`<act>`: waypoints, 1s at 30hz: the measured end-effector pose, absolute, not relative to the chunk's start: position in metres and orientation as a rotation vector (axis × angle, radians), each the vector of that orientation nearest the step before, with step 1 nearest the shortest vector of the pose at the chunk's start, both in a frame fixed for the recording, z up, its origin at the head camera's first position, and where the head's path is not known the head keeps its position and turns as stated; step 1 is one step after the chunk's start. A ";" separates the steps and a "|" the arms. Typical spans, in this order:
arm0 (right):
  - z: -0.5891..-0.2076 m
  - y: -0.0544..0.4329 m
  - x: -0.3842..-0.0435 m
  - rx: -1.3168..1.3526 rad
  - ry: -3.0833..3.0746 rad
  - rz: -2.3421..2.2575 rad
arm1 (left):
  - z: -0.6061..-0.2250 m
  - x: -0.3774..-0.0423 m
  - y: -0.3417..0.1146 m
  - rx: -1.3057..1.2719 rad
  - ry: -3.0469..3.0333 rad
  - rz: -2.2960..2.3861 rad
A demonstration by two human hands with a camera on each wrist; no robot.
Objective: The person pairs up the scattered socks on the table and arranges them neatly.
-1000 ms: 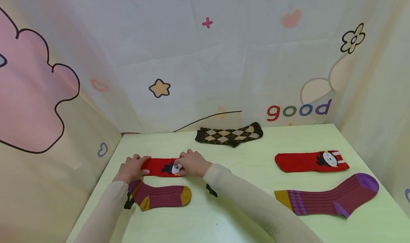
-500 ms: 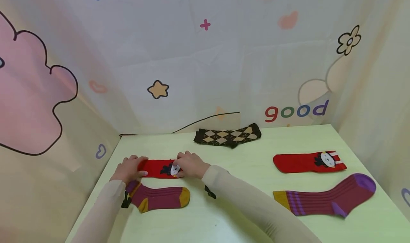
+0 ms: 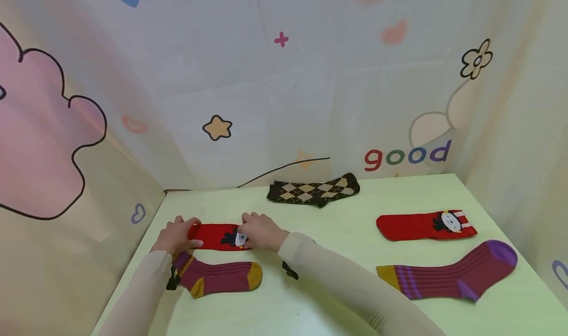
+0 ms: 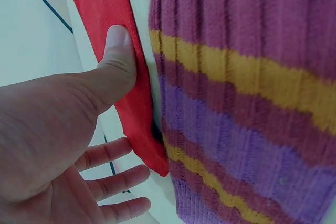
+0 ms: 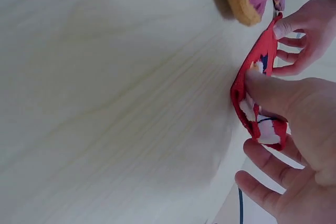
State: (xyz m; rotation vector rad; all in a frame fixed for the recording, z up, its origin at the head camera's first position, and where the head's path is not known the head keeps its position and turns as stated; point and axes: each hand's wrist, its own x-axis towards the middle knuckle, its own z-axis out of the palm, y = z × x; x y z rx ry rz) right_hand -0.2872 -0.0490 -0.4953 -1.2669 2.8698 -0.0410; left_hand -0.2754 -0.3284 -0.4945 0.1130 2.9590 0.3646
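A red sock [image 3: 213, 236] with a black-and-white cartoon figure lies flat at the table's left. My left hand [image 3: 175, 235] grips its plain end, thumb along the near edge and index finger at the far edge. In the left wrist view, the thumb presses on the red fabric [image 4: 100, 9] while the other fingertips sit at its end. My right hand [image 3: 263, 231] pinches the figured end, partly covering the figure. From the right wrist, that end of the sock [image 5: 269, 129] shows bent up between thumb and fingers. Just nearer me lies a maroon sock [image 3: 226, 277] with mustard toe and heel.
On the right lie another red figured sock [image 3: 410, 226] and a maroon sock with purple toe and heel [image 3: 443, 281]. A dark argyle sock [image 3: 312, 191] lies at the table's back edge. Printed curtains [image 3: 301, 94] hang behind and along both sides.
The head view has tilted slightly, so everything sits a little lower and further left. Both hands keep their hold on the red sock, with hardly any movement.
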 end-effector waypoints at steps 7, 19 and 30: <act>-0.495 -0.050 -0.284 -1.344 2.917 -0.041 | -0.495 -0.277 -0.331 0.091 2.941 0.413; -0.490 -0.050 -0.284 -1.446 2.902 -0.153 | -0.502 -0.280 -0.343 0.157 2.997 0.454; -0.485 -0.054 -0.281 -1.467 2.912 -0.138 | -0.501 -0.276 -0.347 0.170 3.081 0.465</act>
